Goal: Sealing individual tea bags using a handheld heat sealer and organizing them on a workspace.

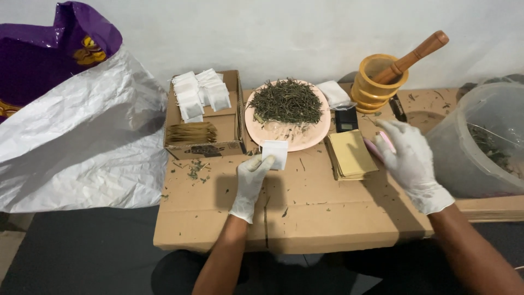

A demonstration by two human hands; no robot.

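My left hand (250, 183), in a white glove, pinches a small white paper sachet (275, 153) just in front of a pink plate (305, 136) piled with dried green-brown leaves (286, 101). My right hand (410, 159), also gloved, hovers to the right of a stack of tan envelopes (350, 154) with a thin pink stick-like tool (386, 141) in its fingers. Both hands are over a flattened cardboard surface (305, 218).
An open cardboard box (232, 125) at the back left holds white sachets (197, 95) and brown strips. A wooden mortar and pestle (382, 76), a small black scale (346, 118), a clear plastic tub of leaves (480, 142) at right, a large white and purple sack (76, 136) at left.
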